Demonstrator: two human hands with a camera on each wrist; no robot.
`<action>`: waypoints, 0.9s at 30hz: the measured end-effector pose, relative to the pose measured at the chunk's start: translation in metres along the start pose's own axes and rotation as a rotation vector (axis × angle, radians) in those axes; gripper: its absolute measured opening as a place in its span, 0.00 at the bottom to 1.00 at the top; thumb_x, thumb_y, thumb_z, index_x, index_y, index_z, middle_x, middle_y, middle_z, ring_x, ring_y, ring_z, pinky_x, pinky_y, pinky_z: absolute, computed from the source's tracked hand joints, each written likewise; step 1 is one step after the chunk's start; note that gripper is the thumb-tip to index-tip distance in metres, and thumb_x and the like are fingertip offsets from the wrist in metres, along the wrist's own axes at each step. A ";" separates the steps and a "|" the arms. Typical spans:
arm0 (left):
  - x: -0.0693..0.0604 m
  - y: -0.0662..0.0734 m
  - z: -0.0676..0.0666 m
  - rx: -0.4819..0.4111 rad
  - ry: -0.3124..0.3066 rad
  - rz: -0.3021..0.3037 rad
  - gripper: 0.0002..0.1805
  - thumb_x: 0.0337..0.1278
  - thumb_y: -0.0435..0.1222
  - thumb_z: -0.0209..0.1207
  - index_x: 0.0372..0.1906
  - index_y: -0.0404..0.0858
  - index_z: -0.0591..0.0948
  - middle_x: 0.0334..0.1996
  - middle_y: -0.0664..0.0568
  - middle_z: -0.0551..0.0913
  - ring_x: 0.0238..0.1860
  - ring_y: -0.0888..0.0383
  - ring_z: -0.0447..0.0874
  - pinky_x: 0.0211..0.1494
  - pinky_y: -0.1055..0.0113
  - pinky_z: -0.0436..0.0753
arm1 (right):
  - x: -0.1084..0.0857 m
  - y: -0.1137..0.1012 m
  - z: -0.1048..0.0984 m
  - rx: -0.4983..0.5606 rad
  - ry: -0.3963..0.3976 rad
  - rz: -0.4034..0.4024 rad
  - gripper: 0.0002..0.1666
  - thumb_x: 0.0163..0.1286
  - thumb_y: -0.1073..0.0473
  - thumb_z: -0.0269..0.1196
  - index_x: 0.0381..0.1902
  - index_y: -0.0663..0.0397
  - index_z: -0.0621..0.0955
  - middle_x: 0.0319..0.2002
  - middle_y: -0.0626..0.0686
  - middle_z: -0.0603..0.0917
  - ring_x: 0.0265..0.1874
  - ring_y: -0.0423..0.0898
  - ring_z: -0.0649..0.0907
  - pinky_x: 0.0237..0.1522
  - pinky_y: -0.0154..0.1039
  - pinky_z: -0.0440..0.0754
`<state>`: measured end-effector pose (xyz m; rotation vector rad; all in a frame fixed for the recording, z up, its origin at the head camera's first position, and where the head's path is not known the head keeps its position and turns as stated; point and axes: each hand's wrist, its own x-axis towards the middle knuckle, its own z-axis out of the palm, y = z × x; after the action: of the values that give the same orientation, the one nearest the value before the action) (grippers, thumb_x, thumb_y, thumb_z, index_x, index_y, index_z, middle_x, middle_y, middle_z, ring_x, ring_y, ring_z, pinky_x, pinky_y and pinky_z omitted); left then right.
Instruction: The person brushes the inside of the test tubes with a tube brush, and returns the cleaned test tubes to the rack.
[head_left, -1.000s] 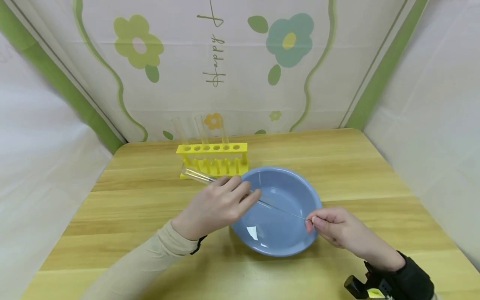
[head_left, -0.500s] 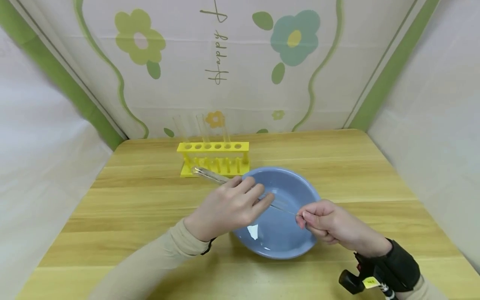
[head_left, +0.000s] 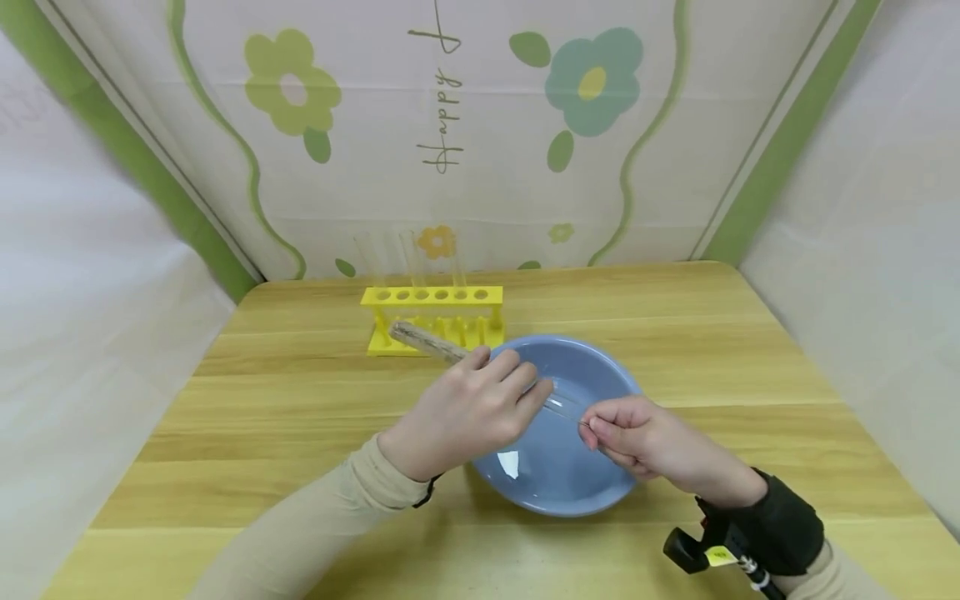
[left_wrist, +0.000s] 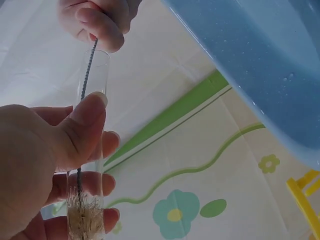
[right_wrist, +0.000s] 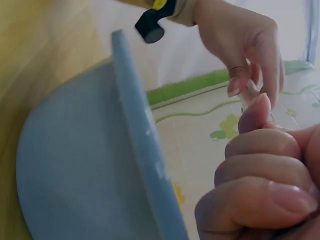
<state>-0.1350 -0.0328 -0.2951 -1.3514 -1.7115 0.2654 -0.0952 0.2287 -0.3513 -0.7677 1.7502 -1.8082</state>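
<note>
My left hand [head_left: 476, 412] grips a clear glass test tube [head_left: 429, 340], tilted above the blue basin's left side. Inside it is a test tube brush, its pale bristles [left_wrist: 86, 220] filling the tube's far end. The twisted wire handle [left_wrist: 89, 70] comes out of the tube's mouth. My right hand [head_left: 645, 437] pinches that wire close to the mouth, over the right part of the basin [head_left: 570, 487]. In the left wrist view the thumb and fingers wrap the glass from both sides. The right hand's curled fingers [right_wrist: 260, 165] hide the wire's end in the right wrist view.
Behind the basin, at its left, stands a yellow test tube rack [head_left: 432, 296] with 3 clear tubes [head_left: 414, 262] upright in it. A printed cloth [head_left: 480, 192] hangs behind the wooden table [head_left: 285, 417]. The basin holds some water.
My right hand has moved left towards the left hand, and less wire shows between them. The brush has slid deeper, its bristles now at the tube's far end.
</note>
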 end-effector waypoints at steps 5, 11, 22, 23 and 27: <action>-0.002 0.001 0.002 -0.018 -0.033 -0.016 0.11 0.60 0.25 0.51 0.33 0.40 0.82 0.25 0.55 0.77 0.26 0.59 0.74 0.28 0.70 0.80 | 0.000 -0.003 0.004 -0.304 0.159 0.006 0.13 0.80 0.63 0.48 0.38 0.58 0.79 0.15 0.55 0.61 0.10 0.43 0.61 0.11 0.32 0.58; -0.005 0.002 0.003 -0.069 -0.080 -0.043 0.09 0.63 0.28 0.52 0.34 0.41 0.82 0.23 0.56 0.77 0.24 0.60 0.73 0.21 0.76 0.70 | -0.005 -0.007 0.009 -0.653 0.314 -0.121 0.16 0.76 0.70 0.53 0.37 0.44 0.81 0.28 0.44 0.78 0.25 0.38 0.75 0.25 0.34 0.76; -0.009 -0.004 0.000 -0.221 -0.173 -0.102 0.10 0.64 0.28 0.53 0.42 0.40 0.84 0.30 0.53 0.82 0.28 0.58 0.80 0.21 0.71 0.76 | -0.005 -0.005 0.011 -1.210 0.485 -0.451 0.14 0.63 0.72 0.63 0.37 0.45 0.82 0.30 0.38 0.85 0.22 0.30 0.78 0.21 0.26 0.75; -0.009 -0.004 0.000 -0.229 -0.173 -0.106 0.10 0.64 0.28 0.54 0.42 0.40 0.84 0.30 0.53 0.83 0.28 0.58 0.80 0.21 0.71 0.77 | -0.005 -0.005 0.010 -1.238 0.499 -0.475 0.14 0.62 0.72 0.62 0.37 0.46 0.82 0.30 0.38 0.85 0.21 0.31 0.79 0.20 0.26 0.75; -0.009 -0.007 -0.001 -0.257 -0.179 -0.120 0.09 0.62 0.28 0.56 0.41 0.40 0.84 0.30 0.53 0.83 0.27 0.58 0.79 0.22 0.70 0.78 | -0.006 -0.003 0.009 -1.329 0.546 -0.564 0.16 0.57 0.73 0.58 0.36 0.49 0.83 0.28 0.40 0.85 0.19 0.35 0.82 0.16 0.26 0.74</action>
<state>-0.1386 -0.0433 -0.2943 -1.4356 -2.0236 0.1025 -0.0847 0.2265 -0.3488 -1.4123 3.3967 -0.8949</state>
